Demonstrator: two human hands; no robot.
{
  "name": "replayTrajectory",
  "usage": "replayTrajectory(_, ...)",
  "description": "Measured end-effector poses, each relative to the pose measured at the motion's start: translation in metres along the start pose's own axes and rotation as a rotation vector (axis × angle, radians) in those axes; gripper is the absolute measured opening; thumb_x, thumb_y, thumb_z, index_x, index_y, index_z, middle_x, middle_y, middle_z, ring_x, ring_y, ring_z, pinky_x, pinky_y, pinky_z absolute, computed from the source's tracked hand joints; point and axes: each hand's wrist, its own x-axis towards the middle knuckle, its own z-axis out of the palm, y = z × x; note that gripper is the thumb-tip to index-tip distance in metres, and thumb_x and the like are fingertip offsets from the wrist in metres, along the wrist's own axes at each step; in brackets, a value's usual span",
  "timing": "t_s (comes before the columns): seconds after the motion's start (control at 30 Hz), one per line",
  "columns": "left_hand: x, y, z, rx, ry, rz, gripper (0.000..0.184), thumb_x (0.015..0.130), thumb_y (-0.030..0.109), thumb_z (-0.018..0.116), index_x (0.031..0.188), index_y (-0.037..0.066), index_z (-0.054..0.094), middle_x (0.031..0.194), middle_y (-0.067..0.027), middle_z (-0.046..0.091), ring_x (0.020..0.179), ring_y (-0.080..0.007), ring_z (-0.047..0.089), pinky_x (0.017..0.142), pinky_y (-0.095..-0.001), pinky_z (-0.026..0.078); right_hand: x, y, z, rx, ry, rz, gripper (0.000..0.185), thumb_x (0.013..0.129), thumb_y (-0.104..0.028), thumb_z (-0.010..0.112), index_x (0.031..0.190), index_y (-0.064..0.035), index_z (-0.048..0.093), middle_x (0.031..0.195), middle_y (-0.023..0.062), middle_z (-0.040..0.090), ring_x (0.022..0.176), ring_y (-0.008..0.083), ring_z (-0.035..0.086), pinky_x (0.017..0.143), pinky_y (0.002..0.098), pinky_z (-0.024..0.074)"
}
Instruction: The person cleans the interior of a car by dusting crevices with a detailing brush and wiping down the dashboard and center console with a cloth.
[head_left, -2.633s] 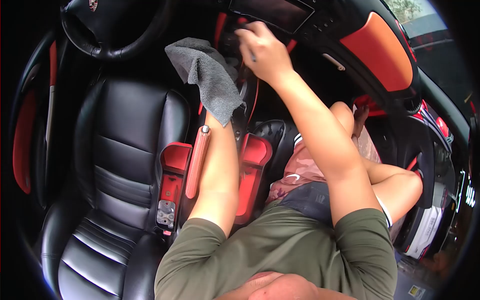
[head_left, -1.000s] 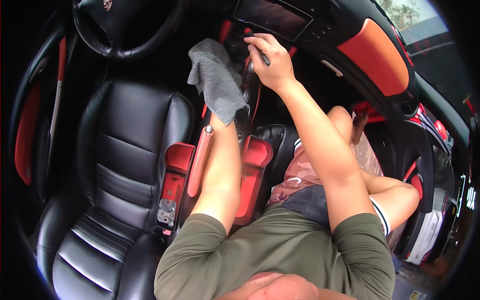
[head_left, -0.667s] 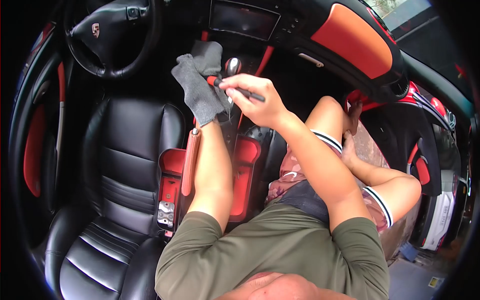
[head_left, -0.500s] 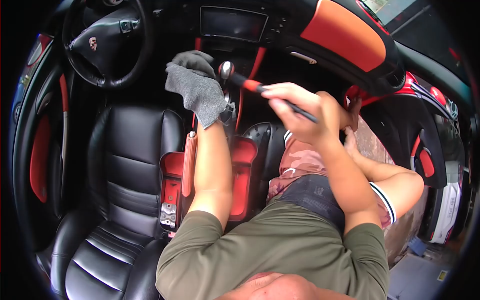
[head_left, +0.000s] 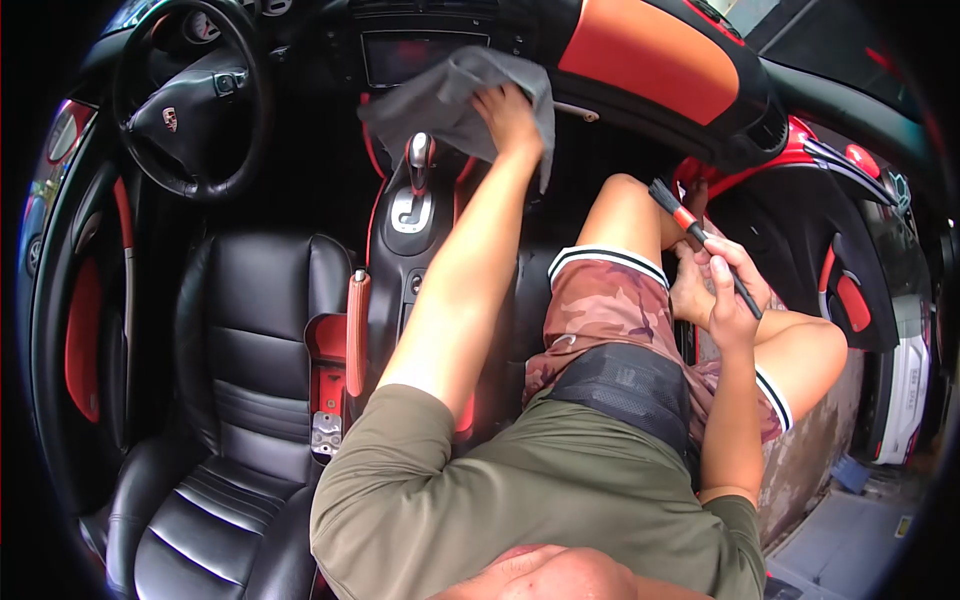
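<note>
My left hand is stretched forward with its fingers on a grey microfiber cloth. The cloth hangs spread out in front of the centre console, just below the dashboard screen, and covers the controls there. Close below it stands the gear lever, uncovered, with its silver shift plate. Over my right leg, my right hand grips a detailing brush with a black handle, a red band and dark bristles that point up and left.
The steering wheel is at upper left, above a black leather seat. A red handbrake lever rises beside the console. An orange dash panel lies at upper right. The passenger door stands open.
The cloth has gone from bunched around the gear lever's left side to spread out, up and right, with my left hand. My right hand has drawn the brush away from the lever, rightward and down.
</note>
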Motion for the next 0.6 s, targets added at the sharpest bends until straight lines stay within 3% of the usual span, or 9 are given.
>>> replayTrajectory(0.07, -0.006, 0.032, -0.061, -0.244, -0.374, -0.278, 0.047, 0.101, 0.024, 0.052, 0.140, -0.001, 0.053, 0.142, -0.0262, 0.053, 0.142, -0.0478, 0.042, 0.125, -0.0580, 0.024, -0.004, 0.002, -0.005, -0.019, -0.011, -0.010, 0.020, 0.102, -0.005, 0.060, 0.113, 0.0064, 0.071, 0.113, 0.0144, 0.072, 0.091, 0.0173, 0.070, 0.086, 0.0298, 0.0549)
replayTrajectory(0.17, 0.002, 0.013, -0.050, -0.226, -0.041, -0.020, 0.042, 0.102, 0.028, 0.054, 0.132, 0.000, 0.063, 0.142, -0.0222, 0.059, 0.134, -0.0412, 0.054, 0.120, -0.0493, 0.035, -0.010, 0.001, -0.012, -0.021, 0.008, -0.005, 0.019, 0.102, -0.005, 0.060, 0.112, 0.0069, 0.070, 0.113, 0.0149, 0.072, 0.092, 0.0178, 0.070, 0.087, 0.0305, 0.0554)
replayTrajectory(0.2, 0.010, -0.013, -0.015, -0.029, -0.057, 0.142, 0.046, 0.102, 0.032, 0.055, 0.133, 0.000, 0.065, 0.141, -0.0208, 0.062, 0.135, -0.0391, 0.054, 0.119, -0.0451, 0.037, -0.010, 0.002, -0.015, -0.026, 0.016, -0.006, 0.019, 0.102, -0.005, 0.060, 0.112, 0.0070, 0.070, 0.114, 0.0149, 0.072, 0.092, 0.0178, 0.070, 0.087, 0.0305, 0.0554)
replayTrajectory(0.27, 0.045, -0.043, -0.018, -0.156, -0.111, 0.070, 0.049, 0.102, 0.036, 0.055, 0.134, 0.001, 0.065, 0.140, -0.0206, 0.062, 0.136, -0.0373, 0.054, 0.120, -0.0446, 0.037, -0.010, 0.005, -0.022, -0.029, 0.027, -0.030, 0.019, 0.103, -0.006, 0.060, 0.113, 0.0067, 0.070, 0.115, 0.0145, 0.072, 0.092, 0.0171, 0.070, 0.086, 0.0298, 0.0552)
replayTrajectory(0.4, 0.096, -0.174, 0.029, 0.319, 0.205, 0.097, 0.059, 0.101, 0.040, 0.055, 0.143, -0.001, 0.058, 0.154, -0.0218, 0.052, 0.147, -0.0381, 0.044, 0.126, -0.0457, 0.029, -0.019, 0.011, -0.033, -0.031, 0.085, 0.049, 0.021, 0.104, -0.007, 0.061, 0.117, 0.0058, 0.070, 0.116, 0.0133, 0.071, 0.093, 0.0153, 0.070, 0.085, 0.0281, 0.0548)
replayTrajectory(0.47, 0.110, -0.135, -0.051, 0.023, 0.178, -0.015, 0.060, 0.101, 0.040, 0.054, 0.146, 0.001, 0.057, 0.157, -0.0219, 0.050, 0.149, -0.0397, 0.040, 0.128, -0.0474, 0.025, -0.020, 0.012, -0.034, -0.028, 0.083, 0.048, 0.022, 0.104, -0.008, 0.061, 0.119, 0.0055, 0.071, 0.116, 0.0129, 0.071, 0.094, 0.0146, 0.070, 0.084, 0.0271, 0.0546)
replayTrajectory(0.5, 0.109, -0.139, -0.054, 0.057, 0.145, -0.027, 0.058, 0.099, 0.039, 0.056, 0.145, 0.003, 0.058, 0.154, -0.0209, 0.052, 0.149, -0.0383, 0.040, 0.128, -0.0471, 0.025, -0.020, 0.010, -0.033, -0.023, 0.084, 0.051, 0.022, 0.104, -0.008, 0.061, 0.119, 0.0055, 0.071, 0.116, 0.0129, 0.072, 0.094, 0.0147, 0.070, 0.084, 0.0271, 0.0546)
replayTrajectory(0.6, 0.111, -0.132, -0.075, 0.228, -0.028, 0.247, 0.061, 0.097, 0.039, 0.059, 0.151, 0.009, 0.054, 0.158, -0.0185, 0.050, 0.150, -0.0376, 0.040, 0.128, -0.0453, 0.026, -0.015, 0.004, -0.031, -0.008, 0.081, 0.041, 0.023, 0.104, -0.008, 0.061, 0.119, 0.0059, 0.071, 0.116, 0.0130, 0.072, 0.094, 0.0150, 0.071, 0.085, 0.0275, 0.0549)
